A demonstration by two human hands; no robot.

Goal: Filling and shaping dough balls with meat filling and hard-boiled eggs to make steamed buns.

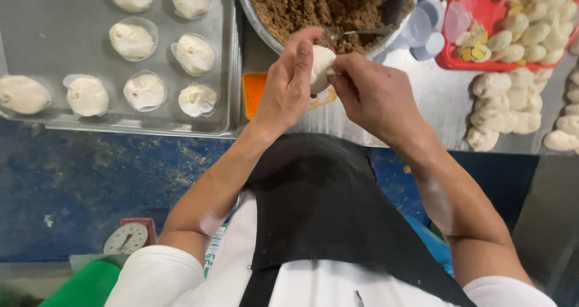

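- The metal work table ends at its near edge just in front of the person's black apron; below that edge is a blue, scuffed surface.
- A metal baking tray fills the left of the table, its raised rim close beside the left hand, and holds shaped buns in paper cups.
- A large metal bowl of brown crumbly filling sits just beyond both hands, with a spoon handle resting over its rim.
- To the right, a red tray of pale egg pieces and a heap of raw dough portions crowd the table; bare metal shows between them and the right hand.
- A small orange item lies on the table under the left hand.
- The dough ball is held up above the table's near edge, between the two hands.
- The left hand cups it from the left, fingers wrapped around it.
- The right hand meets it from the right, fingertips pinching its side; both hands are closed together on it.
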